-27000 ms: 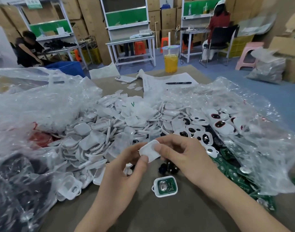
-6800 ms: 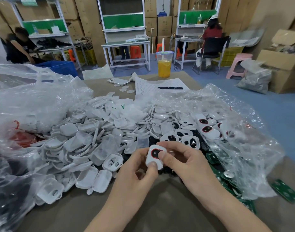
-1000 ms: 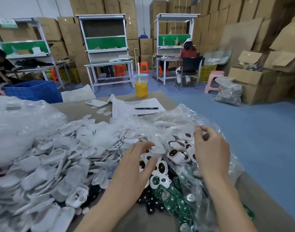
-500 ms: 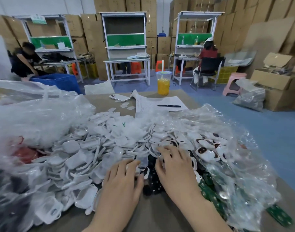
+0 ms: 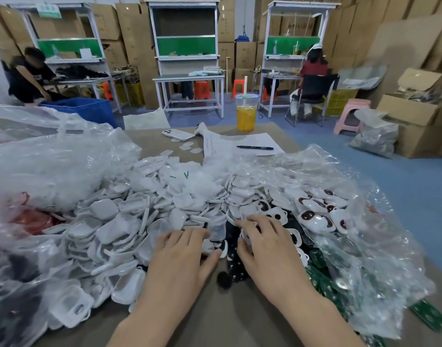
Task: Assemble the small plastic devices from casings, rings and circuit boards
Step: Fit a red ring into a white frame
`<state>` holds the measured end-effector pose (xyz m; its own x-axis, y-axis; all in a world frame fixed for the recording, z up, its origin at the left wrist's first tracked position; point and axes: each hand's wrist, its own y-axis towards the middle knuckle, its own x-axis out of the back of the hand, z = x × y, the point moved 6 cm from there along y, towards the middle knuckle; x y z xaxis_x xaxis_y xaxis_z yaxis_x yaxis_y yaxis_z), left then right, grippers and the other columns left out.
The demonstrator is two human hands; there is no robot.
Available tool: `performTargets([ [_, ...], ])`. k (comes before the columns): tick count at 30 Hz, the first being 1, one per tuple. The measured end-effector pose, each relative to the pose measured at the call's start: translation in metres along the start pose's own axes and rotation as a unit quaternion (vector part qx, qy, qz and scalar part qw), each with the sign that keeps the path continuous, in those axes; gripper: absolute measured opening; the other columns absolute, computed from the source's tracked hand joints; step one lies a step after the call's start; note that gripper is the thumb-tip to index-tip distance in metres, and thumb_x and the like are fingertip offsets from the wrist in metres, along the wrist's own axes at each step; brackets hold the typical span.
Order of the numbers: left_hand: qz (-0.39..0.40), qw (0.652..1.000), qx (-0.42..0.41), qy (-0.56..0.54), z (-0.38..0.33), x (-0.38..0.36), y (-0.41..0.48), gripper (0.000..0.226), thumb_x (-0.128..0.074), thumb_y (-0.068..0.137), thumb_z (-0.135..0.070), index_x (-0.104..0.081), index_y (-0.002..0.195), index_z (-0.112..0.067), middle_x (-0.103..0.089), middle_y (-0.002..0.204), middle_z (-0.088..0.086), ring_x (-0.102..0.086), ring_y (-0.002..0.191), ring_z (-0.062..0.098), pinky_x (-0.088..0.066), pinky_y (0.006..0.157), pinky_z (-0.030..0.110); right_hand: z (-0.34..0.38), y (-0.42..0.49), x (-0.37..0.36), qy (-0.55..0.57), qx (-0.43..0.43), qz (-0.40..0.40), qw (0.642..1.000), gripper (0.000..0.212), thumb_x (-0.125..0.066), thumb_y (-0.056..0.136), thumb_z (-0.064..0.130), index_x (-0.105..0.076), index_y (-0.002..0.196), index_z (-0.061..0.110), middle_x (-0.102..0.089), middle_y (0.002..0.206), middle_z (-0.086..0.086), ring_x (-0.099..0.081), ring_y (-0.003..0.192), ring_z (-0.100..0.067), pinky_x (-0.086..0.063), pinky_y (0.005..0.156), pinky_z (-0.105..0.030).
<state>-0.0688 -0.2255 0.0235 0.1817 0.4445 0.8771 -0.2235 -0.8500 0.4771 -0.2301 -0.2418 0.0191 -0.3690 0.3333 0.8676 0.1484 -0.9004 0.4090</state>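
head view. left hand [image 5: 182, 256] lies palm down on the near edge of the heap of white casings [image 5: 129, 221], fingers fairly straight and relaxed, thumb stretched toward the right hand; it grips nothing visible. right hand [image 5: 270, 249] lies palm down just beside it, fingers spread and arched, tips on the casings with dark windows [image 5: 312, 216]; whether a piece is pinched under the palm cannot be told. between and below the two hands, small black parts [image 5: 233, 266] lie on the brown desk [image 5: 240, 321]. green circuit boards [image 5: 322, 279] lie to the right of the right hand, partly under a clear plastic bag [image 5: 365, 221] that also covers some of the windowed casings. at the far end of the desk: a cup of orange drink [image 5: 246, 113], a phone [image 5: 178, 134], and a pen [image 5: 255, 147] lying on a paper sheet [image 5: 230, 144].
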Motion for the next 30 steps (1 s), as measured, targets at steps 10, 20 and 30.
performTargets([
  [10,0.057,0.997,-0.017,0.041,-0.001,-0.001,0.002,0.055,-0.04,0.087,-0.059,-0.077,0.103,-0.021,-0.069,0.097,0.002,-0.068,0.09,0.03,-0.054,0.081,0.048,0.01,-0.004,-0.011,0.011,0.03,0.05,0.998,0.051,-0.037,0.085,0.05,-0.07,0.118,0.029,-0.053,0.143,0.004,-0.042,0.137,-0.018,-0.022,0.122,-0.043],
  [20,0.03,0.999,-0.034,0.027,0.003,-0.002,-0.002,0.044,-0.035,0.098,-0.037,-0.073,0.087,-0.02,-0.064,0.085,-0.002,-0.064,0.08,0.026,-0.055,0.074,0.044,0.016,-0.004,-0.007,0.06,0.072,0.067,0.993,0.035,-0.047,0.095,0.05,-0.066,0.121,0.034,-0.05,0.144,0.005,-0.038,0.139,-0.018,0.0,0.121,-0.034],
  [30,-0.004,0.99,0.015,-0.138,0.006,0.003,-0.008,0.044,-0.03,0.102,-0.047,-0.069,0.098,-0.028,-0.062,0.092,-0.019,-0.059,0.091,0.012,-0.033,0.094,0.03,0.018,-0.004,-0.004,0.116,0.065,0.034,0.991,0.031,-0.046,0.099,0.046,-0.069,0.11,0.029,-0.049,0.142,0.011,-0.028,0.135,-0.006,-0.013,0.124,-0.037],
])
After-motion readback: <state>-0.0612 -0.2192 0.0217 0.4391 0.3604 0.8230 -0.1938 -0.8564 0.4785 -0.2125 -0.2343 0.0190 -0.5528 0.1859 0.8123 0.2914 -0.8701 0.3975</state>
